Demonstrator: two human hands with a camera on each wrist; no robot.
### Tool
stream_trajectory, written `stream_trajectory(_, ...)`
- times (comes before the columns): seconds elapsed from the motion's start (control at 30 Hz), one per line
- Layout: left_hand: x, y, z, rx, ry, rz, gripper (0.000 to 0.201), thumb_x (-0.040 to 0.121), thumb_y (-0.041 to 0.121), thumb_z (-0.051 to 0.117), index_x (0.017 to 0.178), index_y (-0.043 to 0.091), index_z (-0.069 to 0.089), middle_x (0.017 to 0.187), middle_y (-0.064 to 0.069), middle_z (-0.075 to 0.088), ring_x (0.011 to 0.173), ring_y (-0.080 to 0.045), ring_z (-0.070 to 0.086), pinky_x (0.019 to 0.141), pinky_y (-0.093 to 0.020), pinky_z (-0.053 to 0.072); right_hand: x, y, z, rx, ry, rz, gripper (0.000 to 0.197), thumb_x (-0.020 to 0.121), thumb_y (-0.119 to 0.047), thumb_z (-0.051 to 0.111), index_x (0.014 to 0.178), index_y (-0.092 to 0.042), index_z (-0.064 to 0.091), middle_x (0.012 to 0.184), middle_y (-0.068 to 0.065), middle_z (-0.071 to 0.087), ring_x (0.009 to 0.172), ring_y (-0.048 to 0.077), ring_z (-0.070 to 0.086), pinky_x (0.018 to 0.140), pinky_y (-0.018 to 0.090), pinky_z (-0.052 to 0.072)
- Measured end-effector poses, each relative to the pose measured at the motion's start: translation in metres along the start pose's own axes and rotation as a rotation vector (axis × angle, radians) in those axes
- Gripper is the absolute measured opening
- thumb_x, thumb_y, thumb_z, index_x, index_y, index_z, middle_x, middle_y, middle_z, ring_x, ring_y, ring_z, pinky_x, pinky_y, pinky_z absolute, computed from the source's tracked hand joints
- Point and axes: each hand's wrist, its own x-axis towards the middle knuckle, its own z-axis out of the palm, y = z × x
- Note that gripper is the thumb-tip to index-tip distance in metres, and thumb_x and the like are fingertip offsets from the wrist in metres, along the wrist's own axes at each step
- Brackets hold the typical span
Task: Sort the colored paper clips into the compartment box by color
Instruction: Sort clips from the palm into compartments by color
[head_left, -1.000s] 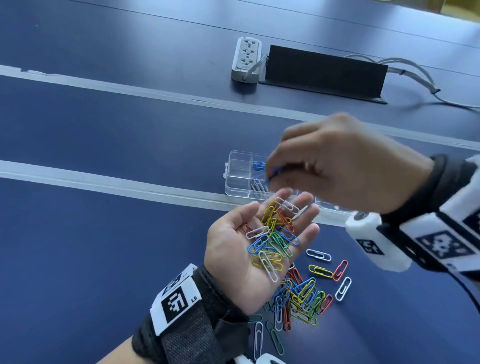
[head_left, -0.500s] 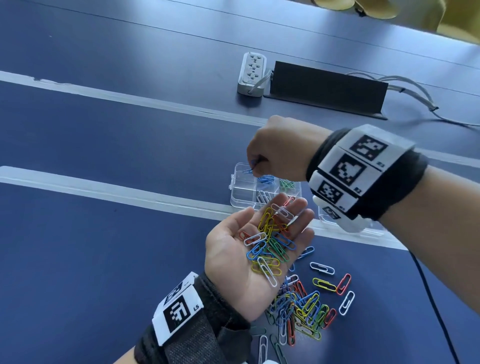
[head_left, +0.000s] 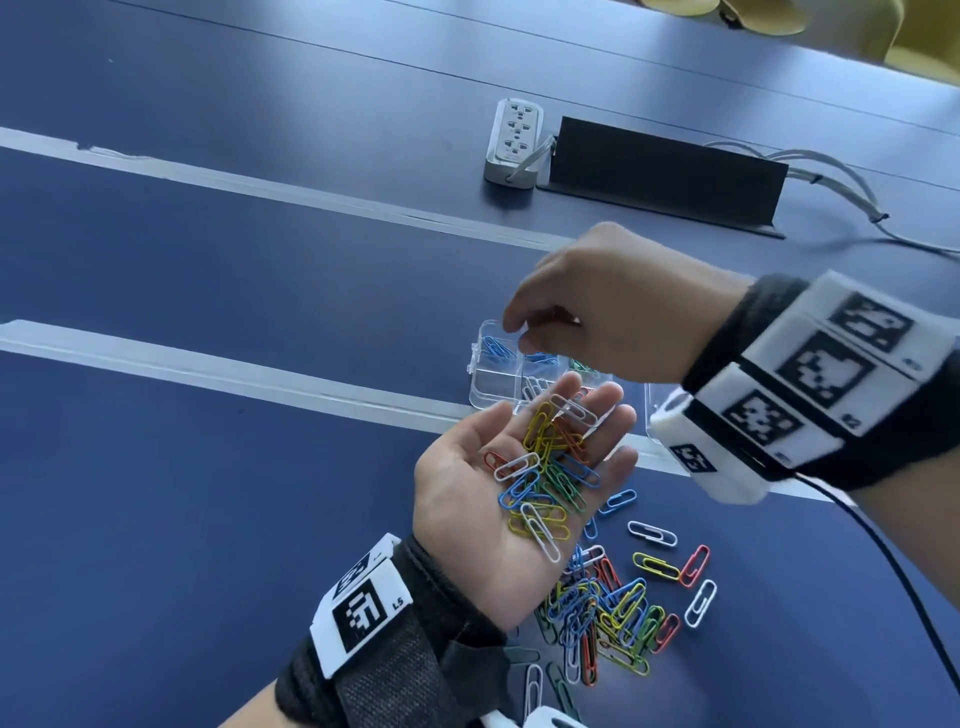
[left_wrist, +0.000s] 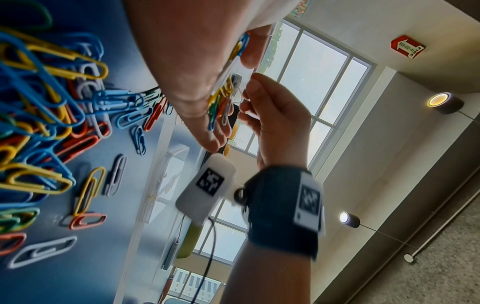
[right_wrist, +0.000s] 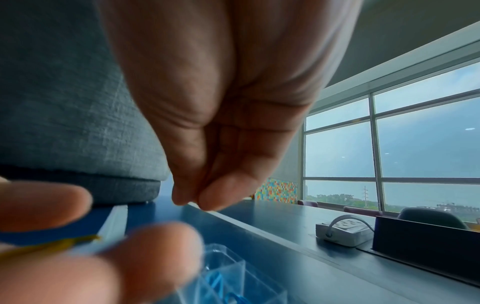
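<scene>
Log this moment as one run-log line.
left hand: open, palm up, cupping mixed clips | right hand: above compartment box, grip empty | blue clips in box | loose pile on table

The right hand (head_left: 618, 306), which a second ago hung blurred over the near side of the compartment box (head_left: 493, 387) with a blue clip pinched at its fingertips, and half a second ago was fisted above the box's blue section, now hovers at about 12 o'clock of the open left hand (head_left: 493, 499), its wrist swung toward 3 o'clock. Its thumb and forefinger are drawn together in a loose grip with no clip visible between them, and a blue paper clip (head_left: 496, 347) lies in the far-left compartment.
</scene>
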Motion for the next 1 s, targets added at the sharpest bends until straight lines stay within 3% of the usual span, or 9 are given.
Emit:
stream_trajectory(0.17, 0.000, 0.001, 0.002, -0.042, 0.008, 0.047, 0.047, 0.083, 0.024, 0.041, 0.109, -0.008, 0.064, 0.120, -0.018, 0.057, 0.103, -0.042, 0.062, 0.090, -0.064, 0.040, -0.047, -0.012, -0.008, 0.092, 0.000, -0.065, 0.018, 0.074, -0.025, 0.056, 0.078, -0.023, 0.073, 0.069, -0.007, 0.069, 0.059, 0.008, 0.056, 0.064, 0.020, 0.043)
stream_trajectory(0.3, -0.001, 0.003, 0.001, 0.037, 0.007, 0.047, 0.054, 0.082, 0.028, 0.038, 0.122, -0.002, 0.059, 0.107, -0.020, 0.067, 0.096, -0.034, 0.062, 0.100, -0.046, 0.037, -0.073, -0.018, -0.001, 0.153, -0.048, 0.019, 0.014, 0.073, -0.032, 0.058, 0.077, -0.027, 0.071, 0.067, -0.008, 0.068, 0.060, 0.009, 0.060, 0.064, 0.027, 0.049)
stream_trajectory(0.4, -0.001, 0.003, 0.000, 0.060, 0.000, 0.055, 0.056, 0.081, 0.029, 0.037, 0.124, -0.002, 0.057, 0.101, -0.022, 0.068, 0.084, -0.031, 0.060, 0.087, -0.037, 0.035, -0.081, -0.021, 0.013, 0.112, -0.056, 0.085, 0.010, 0.078, -0.035, 0.063, 0.085, -0.030, 0.068, 0.072, -0.006, 0.066, 0.067, 0.017, 0.058, 0.068, 0.035, 0.051)
stream_trajectory(0.57, 0.000, 0.000, -0.004, 0.112, 0.020, 0.047, 0.055, 0.084, 0.030, 0.035, 0.126, 0.000, 0.055, 0.094, -0.019, 0.070, 0.076, -0.028, 0.064, 0.072, -0.030, 0.043, -0.086, -0.025, 0.022, 0.133, -0.019, 0.091, 0.012, 0.079, -0.030, 0.064, 0.091, -0.035, 0.064, 0.076, -0.008, 0.066, 0.066, 0.014, 0.048, 0.069, 0.034, 0.050)
stream_trajectory(0.63, 0.001, -0.001, -0.007, 0.118, 0.039, 0.046, 0.056, 0.084, 0.030, 0.035, 0.127, 0.000, 0.054, 0.097, -0.020, 0.069, 0.081, -0.029, 0.064, 0.076, -0.032, 0.043, -0.087, -0.025, 0.021, 0.166, -0.023, 0.090, 0.015, 0.078, -0.027, 0.065, 0.091, -0.035, 0.063, 0.076, -0.010, 0.066, 0.066, 0.011, 0.051, 0.068, 0.032, 0.049)
stream_trajectory(0.77, 0.003, -0.003, -0.007, 0.120, 0.066, 0.064, 0.054, 0.083, 0.029, 0.037, 0.122, -0.003, 0.058, 0.122, -0.023, 0.059, 0.107, -0.036, 0.058, 0.104, -0.048, 0.037, -0.088, -0.021, 0.010, 0.203, 0.018, 0.065, 0.013, 0.079, -0.028, 0.066, 0.091, -0.034, 0.066, 0.071, -0.014, 0.064, 0.060, 0.003, 0.050, 0.064, 0.029, 0.048)
stream_trajectory(0.83, 0.003, -0.004, -0.006, 0.111, 0.073, 0.065, 0.051, 0.083, 0.029, 0.038, 0.107, -0.006, 0.065, 0.110, -0.023, 0.063, 0.099, -0.035, 0.064, 0.094, -0.053, 0.046, -0.085, -0.024, 0.006, 0.222, 0.022, -0.022, 0.017, 0.078, -0.026, 0.061, 0.090, -0.032, 0.071, 0.077, -0.011, 0.066, 0.066, 0.008, 0.056, 0.065, 0.032, 0.049)
stream_trajectory(0.9, 0.003, -0.004, -0.010, 0.110, 0.063, 0.054, 0.049, 0.083, 0.030, 0.039, 0.083, -0.007, 0.071, 0.086, -0.020, 0.068, 0.080, -0.030, 0.068, 0.081, -0.044, 0.054, -0.080, -0.029, 0.006, 0.217, -0.037, -0.121, 0.022, 0.079, -0.024, 0.058, 0.094, -0.033, 0.072, 0.083, -0.009, 0.065, 0.074, 0.011, 0.059, 0.066, 0.033, 0.049)
stream_trajectory(1.0, 0.003, -0.004, -0.007, 0.109, 0.031, 0.014, 0.054, 0.087, 0.032, 0.034, 0.081, -0.005, 0.073, 0.074, -0.016, 0.068, 0.072, -0.025, 0.067, 0.079, -0.030, 0.051, -0.073, -0.034, 0.010, 0.153, -0.132, -0.206, 0.026, 0.081, -0.024, 0.055, 0.099, -0.036, 0.069, 0.085, -0.009, 0.062, 0.077, 0.013, 0.057, 0.064, 0.035, 0.050)
